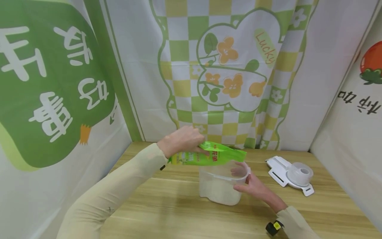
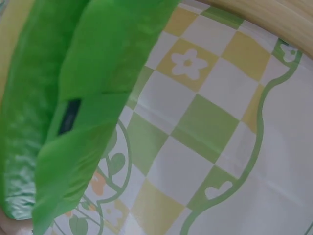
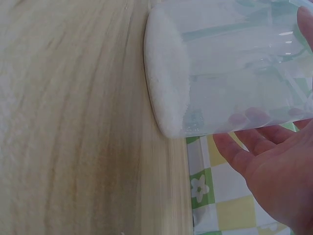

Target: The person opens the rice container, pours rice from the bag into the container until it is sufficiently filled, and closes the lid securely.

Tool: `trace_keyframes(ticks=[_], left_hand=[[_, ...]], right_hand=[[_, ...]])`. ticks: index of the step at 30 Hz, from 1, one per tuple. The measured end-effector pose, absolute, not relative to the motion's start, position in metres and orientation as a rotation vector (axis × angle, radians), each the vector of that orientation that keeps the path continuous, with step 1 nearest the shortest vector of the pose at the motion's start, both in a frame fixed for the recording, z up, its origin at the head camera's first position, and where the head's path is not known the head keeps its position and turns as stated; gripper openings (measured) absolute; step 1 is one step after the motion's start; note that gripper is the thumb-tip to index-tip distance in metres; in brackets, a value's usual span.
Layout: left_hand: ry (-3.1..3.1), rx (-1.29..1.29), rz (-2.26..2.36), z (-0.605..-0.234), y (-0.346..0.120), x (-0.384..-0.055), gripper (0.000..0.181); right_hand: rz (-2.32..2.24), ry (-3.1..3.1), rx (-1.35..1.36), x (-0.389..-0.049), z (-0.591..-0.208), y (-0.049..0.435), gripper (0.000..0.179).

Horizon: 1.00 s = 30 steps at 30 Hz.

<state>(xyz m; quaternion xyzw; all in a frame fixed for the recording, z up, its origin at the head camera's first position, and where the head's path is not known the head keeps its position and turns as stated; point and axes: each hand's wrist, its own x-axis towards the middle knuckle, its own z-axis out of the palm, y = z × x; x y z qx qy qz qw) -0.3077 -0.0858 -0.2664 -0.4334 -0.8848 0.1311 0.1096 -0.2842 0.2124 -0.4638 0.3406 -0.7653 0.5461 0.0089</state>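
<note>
My left hand [image 1: 183,141] grips a bright green plastic bag [image 1: 219,156] with printed lettering. The bag lies tilted nearly level, its right end over the mouth of a clear plastic container [image 1: 209,182]. In the left wrist view the bag's green side [image 2: 98,54] and a folded seam fill the left. My right hand [image 1: 258,189] holds the container's right side, thumb in front and fingers behind. White grains, like rice [image 3: 166,73], lie in the bottom of the container, as the right wrist view shows. The container stands upright on the table. Any stream from the bag cannot be made out.
Right of the container lies a white lid [image 1: 279,171] with side clips, topped by a clear cup [image 1: 300,174]. The wooden table [image 1: 161,205] ends at a checkered curtain [image 1: 200,113] behind. Printed cloth walls [image 1: 355,139] stand at both sides.
</note>
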Motion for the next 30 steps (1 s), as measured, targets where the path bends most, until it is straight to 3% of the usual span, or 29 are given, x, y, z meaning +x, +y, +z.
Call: trace_keyframes(ticks=[30], left_hand=[[-2.578,-1.236,0.511,-0.253,-0.074,-0.310,0.059]], right_hand=[[1.677,-2.397,1.085,-0.280,-0.461,0.212,0.080]])
